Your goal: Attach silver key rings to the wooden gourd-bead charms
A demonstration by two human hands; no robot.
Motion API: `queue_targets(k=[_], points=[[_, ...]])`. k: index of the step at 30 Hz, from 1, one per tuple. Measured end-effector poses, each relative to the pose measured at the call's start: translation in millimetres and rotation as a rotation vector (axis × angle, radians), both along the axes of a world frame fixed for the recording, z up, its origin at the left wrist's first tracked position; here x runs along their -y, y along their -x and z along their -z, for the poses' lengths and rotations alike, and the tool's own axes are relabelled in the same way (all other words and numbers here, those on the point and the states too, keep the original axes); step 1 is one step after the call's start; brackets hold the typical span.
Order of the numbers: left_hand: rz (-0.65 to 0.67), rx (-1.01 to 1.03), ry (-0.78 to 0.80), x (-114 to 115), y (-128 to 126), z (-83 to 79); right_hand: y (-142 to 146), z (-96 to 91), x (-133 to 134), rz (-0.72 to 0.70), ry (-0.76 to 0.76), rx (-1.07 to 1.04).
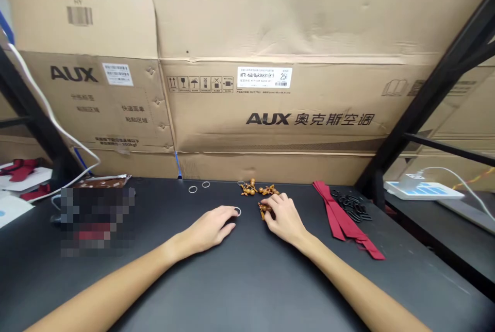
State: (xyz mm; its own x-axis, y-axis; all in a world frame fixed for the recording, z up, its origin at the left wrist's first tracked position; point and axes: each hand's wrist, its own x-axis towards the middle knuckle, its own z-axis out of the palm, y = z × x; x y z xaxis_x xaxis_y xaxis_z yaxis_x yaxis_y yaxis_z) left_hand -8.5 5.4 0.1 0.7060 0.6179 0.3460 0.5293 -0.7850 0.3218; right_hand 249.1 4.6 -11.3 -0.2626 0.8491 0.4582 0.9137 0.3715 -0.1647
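Observation:
My left hand [212, 230] lies low over the black table, fingers stretched out and thumb apart from them. Its fingertips touch a thin silver split ring [238, 212]. Across a short gap, my right hand [285, 220] has its thumb and fingers closed around a brown-and-yellow beaded charm [264, 210], partly hidden by the fingers. Just beyond it are more such beaded charms [268, 189], and a second cluster of charms [250, 187] lies to their left. Two loose silver rings, a nearer ring [193, 186] and a farther ring [206, 181], rest behind my left hand.
Red fabric strips [344, 216] lie on the right beside a pile of black clips or buckles [351, 204]. Large cardboard boxes [309, 28] stand along the back. Black metal posts [417, 95] flank the table [247, 285]. A power strip [436, 191] sits far right.

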Motion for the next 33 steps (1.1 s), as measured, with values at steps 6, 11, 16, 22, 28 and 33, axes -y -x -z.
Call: queue_targets(k=[6,11,16,22,28,33], points=[[0.065,0.057,0.039,3,-3,1.5,6,-0.6,7,-0.179,0.081,-0.084],[0.048,0.064,-0.022,1,-2,3.0,8,3.2,6,-0.246,0.076,-0.116],[0.017,0.072,-0.02,-2,-4,5.0,9,4.1,6,-0.289,0.066,-0.142],[-0.021,0.086,0.005,-3,-7,5.0,16,4.2,9,-0.308,0.054,-0.187],[-0.073,0.013,-0.031,9,-18,-0.1,22,4.1,11,-0.331,0.074,-0.169],[-0.104,-0.157,-0.14,13,-23,-1.5,25,5.1,13,-0.335,0.118,-0.19]])
